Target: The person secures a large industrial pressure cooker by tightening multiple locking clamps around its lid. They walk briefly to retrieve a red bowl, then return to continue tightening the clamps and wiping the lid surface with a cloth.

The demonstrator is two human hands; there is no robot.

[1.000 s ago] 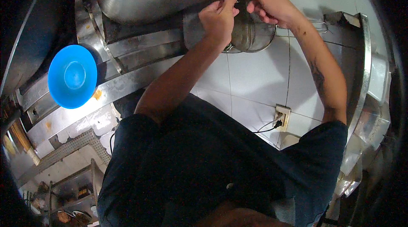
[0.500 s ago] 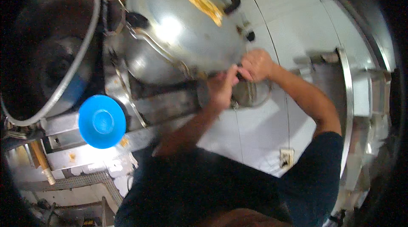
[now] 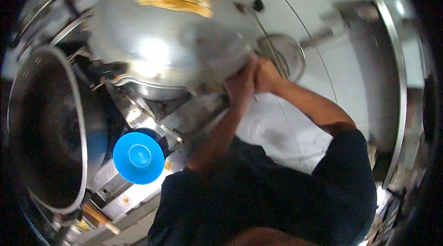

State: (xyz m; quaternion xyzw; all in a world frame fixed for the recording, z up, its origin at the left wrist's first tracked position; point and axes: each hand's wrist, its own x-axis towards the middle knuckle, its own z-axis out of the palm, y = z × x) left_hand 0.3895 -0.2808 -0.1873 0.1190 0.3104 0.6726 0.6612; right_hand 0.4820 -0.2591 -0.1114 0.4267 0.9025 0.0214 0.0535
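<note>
My left hand [image 3: 241,83] and my right hand [image 3: 266,75] meet at the lower right edge of a large silver domed metal cooker [image 3: 115,34] with a yellow label and black handle parts at its top. Both hands are closed, with the fingers curled together. Whatever lies between them is hidden by the hands and blur. Just right of my hands is a round wire-rimmed strainer-like item [image 3: 302,54], partly behind them. A blue plastic bowl [image 3: 140,156] sits to the left of my left forearm.
A deep, dark-walled pot [image 3: 82,126] with a pale metal rim stands at the left. A thin metal rod [image 3: 170,133] lies beside the blue bowl, and a wooden-handled item [image 3: 104,218] is at the lower left. White tiles [image 3: 337,80] spread to the right, bounded by a metal edge [image 3: 400,98].
The view has turned, so the cooker appears further left and the blue bowl lower. My hands have come closer together. The strainer-like item now shows right of them instead of below.
</note>
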